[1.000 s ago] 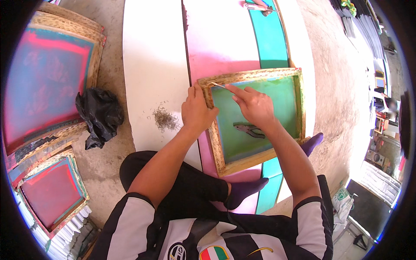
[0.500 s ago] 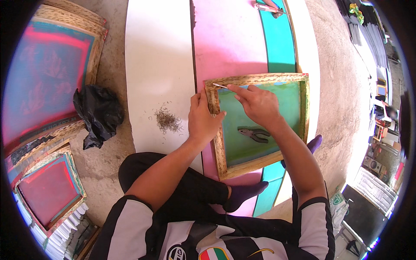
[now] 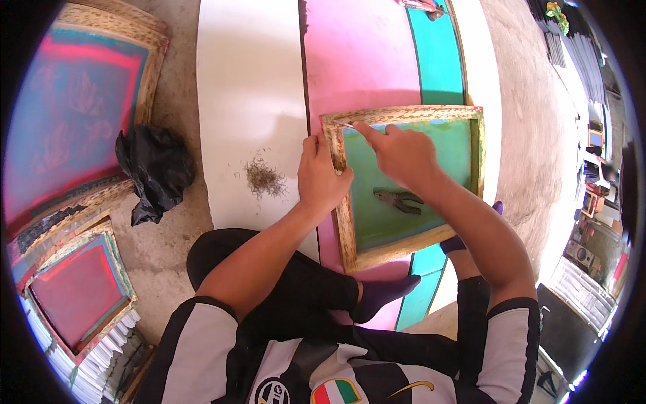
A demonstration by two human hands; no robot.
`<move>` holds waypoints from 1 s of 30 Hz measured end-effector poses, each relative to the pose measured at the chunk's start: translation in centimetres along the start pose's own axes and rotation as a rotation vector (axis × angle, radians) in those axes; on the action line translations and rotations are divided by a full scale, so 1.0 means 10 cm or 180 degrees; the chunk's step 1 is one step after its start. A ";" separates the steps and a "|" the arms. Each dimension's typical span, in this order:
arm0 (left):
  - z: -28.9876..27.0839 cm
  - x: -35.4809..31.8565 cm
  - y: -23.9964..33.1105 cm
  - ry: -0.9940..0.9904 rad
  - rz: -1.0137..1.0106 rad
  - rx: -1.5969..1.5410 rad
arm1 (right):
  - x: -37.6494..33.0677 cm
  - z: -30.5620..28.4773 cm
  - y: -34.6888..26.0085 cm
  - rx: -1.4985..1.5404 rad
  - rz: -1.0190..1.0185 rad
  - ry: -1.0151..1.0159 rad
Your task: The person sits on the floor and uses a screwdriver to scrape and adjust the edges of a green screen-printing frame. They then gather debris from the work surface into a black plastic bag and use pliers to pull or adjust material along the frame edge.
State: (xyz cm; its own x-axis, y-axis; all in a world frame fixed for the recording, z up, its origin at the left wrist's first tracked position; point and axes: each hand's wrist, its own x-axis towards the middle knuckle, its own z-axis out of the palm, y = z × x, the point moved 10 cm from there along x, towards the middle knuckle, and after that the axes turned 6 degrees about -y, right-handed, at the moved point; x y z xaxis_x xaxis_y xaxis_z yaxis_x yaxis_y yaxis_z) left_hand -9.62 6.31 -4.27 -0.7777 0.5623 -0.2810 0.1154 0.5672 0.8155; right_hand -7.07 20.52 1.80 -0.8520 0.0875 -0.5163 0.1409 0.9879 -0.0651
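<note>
A wooden screen-printing frame (image 3: 417,112) with green mesh (image 3: 377,232) lies in front of me. My left hand (image 3: 323,176) grips its left rail, thumb over the inner edge and fingers along the outside. My right hand (image 3: 405,156) is closed around a slim tool, its handle hidden in my fist. The thin metal shaft (image 3: 344,124) of this tool meets the frame's far left corner, with my index finger stretched along it. Dark-handled pliers (image 3: 404,202) rest on the mesh below my right hand. Left of the frame is a pile of small bent wire bits, like pulled staples (image 3: 264,178).
White (image 3: 249,81), pink (image 3: 356,54) and teal (image 3: 437,67) boards run lengthwise beneath the frame. A red-handled tool (image 3: 424,7) lies at the far end. To my left are a black plastic bag (image 3: 156,172) and painted screen frames (image 3: 81,289). My crossed legs border the near side.
The right forearm and elbow have swung outward to the right, while the tool's tip stays at the same corner. Less of its shaft shows. My left hand keeps its grip; the whole view shifts slightly.
</note>
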 end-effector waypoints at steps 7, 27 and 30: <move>-0.03 -0.01 0.01 0.0054 0.0098 0.0051 | 0.04 0.00 0.05 0.0059 0.0213 -0.0271; -0.03 0.01 -0.02 -0.0073 0.0026 0.0245 | 0.18 0.27 0.25 0.1689 -0.0228 -0.0400; -0.03 0.00 0.01 -0.0036 0.0029 0.0255 | 0.18 0.12 0.23 0.0610 -0.0306 -0.0188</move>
State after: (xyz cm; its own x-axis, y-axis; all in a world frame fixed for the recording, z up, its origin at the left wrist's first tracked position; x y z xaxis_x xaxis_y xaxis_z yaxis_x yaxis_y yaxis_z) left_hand -9.80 6.23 -4.06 -0.7694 0.5742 -0.2799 0.1718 0.6081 0.7750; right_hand -7.68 22.77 -0.30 -0.8359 -0.0193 -0.5485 0.1584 0.9484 -0.2747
